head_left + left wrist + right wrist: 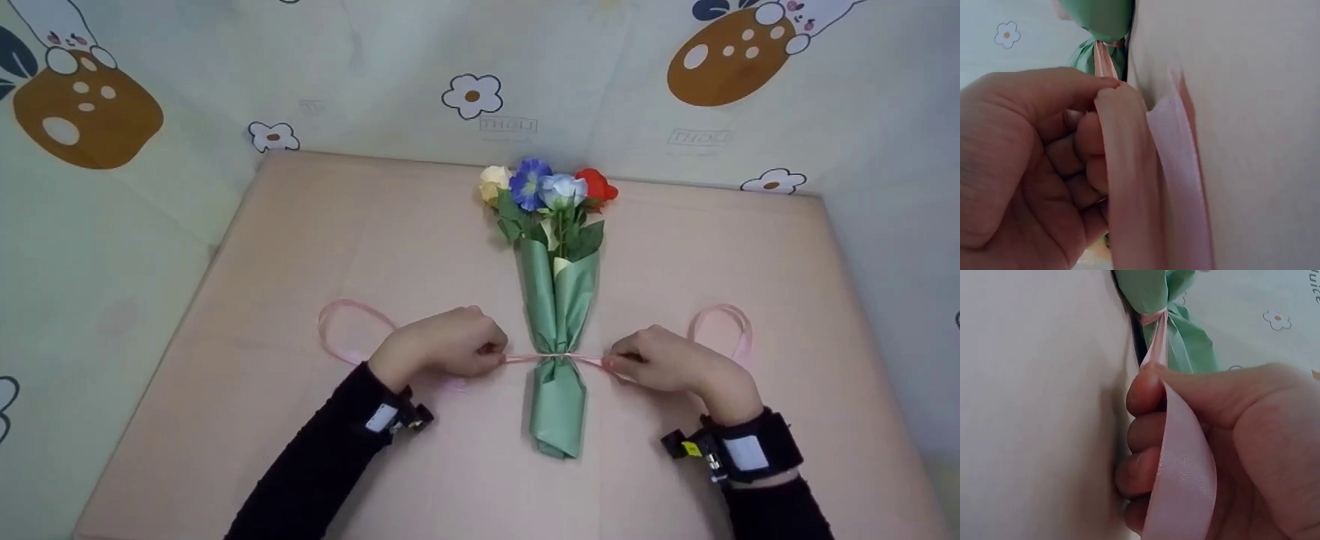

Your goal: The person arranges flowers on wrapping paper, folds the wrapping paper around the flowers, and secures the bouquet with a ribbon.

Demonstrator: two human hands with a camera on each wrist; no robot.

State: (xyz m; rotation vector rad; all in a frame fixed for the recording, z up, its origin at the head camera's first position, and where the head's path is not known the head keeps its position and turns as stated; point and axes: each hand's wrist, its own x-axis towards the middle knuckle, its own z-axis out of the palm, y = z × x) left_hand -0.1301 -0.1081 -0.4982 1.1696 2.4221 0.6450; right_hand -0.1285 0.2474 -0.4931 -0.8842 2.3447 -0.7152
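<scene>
A bouquet wrapped in green paper (559, 412) lies on the table, its yellow, blue, pale blue and red flowers (562, 191) pointing away from me. Pink ribbon (523, 358) circles its narrow waist and stretches out to both sides. On the left of the bouquet, my left hand (457, 343) pinches the ribbon between thumb and forefinger; a ribbon strip (1131, 185) hangs from that pinch. My right hand (660, 360) grips the other side, thumb against curled fingers, with a ribbon length (1182, 472) trailing over the palm. The wrapping is gathered tightly where the ribbon crosses.
Loose ribbon loops lie beyond the hands, a left loop (324, 326) and a right loop (739, 322). The pale pink tabletop (225, 420) meets a wall covering (375, 67) printed with flowers and brown fruit. Black wrist straps with cameras (757, 450) sit on both forearms.
</scene>
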